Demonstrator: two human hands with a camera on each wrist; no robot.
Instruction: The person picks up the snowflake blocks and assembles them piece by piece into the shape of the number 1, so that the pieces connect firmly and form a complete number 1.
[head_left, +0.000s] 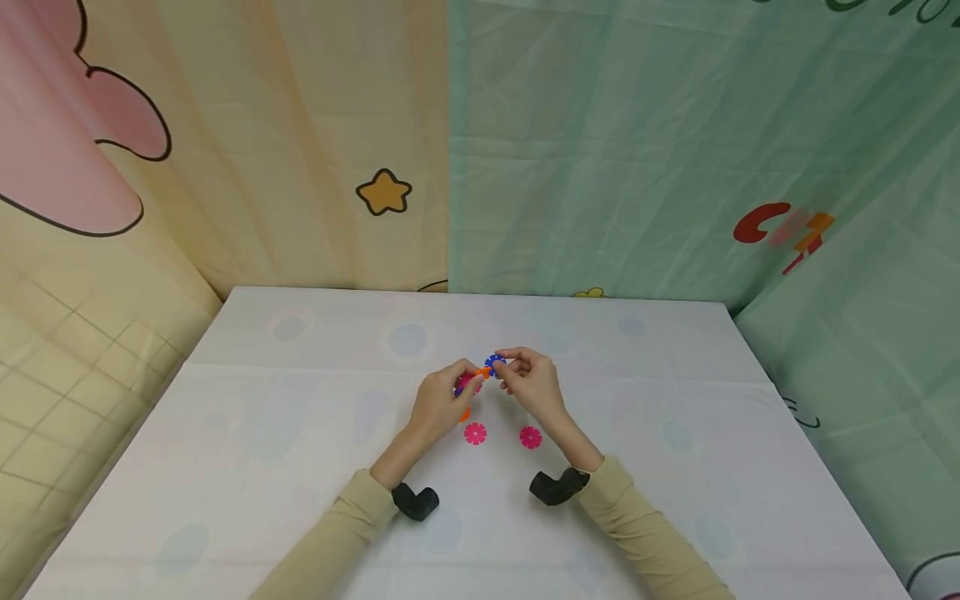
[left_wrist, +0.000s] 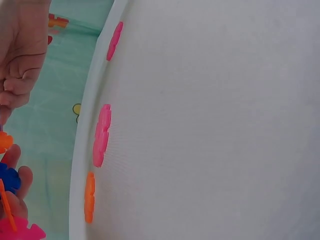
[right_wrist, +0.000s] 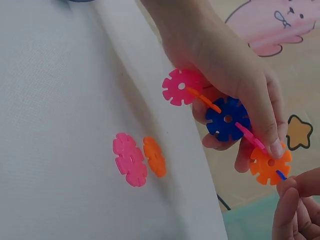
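Note:
My left hand (head_left: pixel 435 403) grips a chain of notched plastic snowflake discs. In the right wrist view the chain runs from a pink disc (right_wrist: pixel 175 92) past an edge-on orange one to a blue disc (right_wrist: pixel 220 122), then an edge-on pink piece (right_wrist: pixel 248 135) and an orange disc (right_wrist: pixel 265 171), where the left thumb presses. My right hand (head_left: pixel 537 387) pinches another blue disc (head_left: pixel 492 361) between thumb and fingers. Its edge meets the orange end disc; whether it is fully slotted in cannot be told. The left palm hides part of the chain.
Two loose pink discs (head_left: pixel 476 433) lie flat on the white table (head_left: pixel 262 467), below the hands. A loose orange disc (head_left: pixel 466 414) is partly covered by the left hand. Printed curtains (head_left: pixel 585 167) hang behind the table's far edge.

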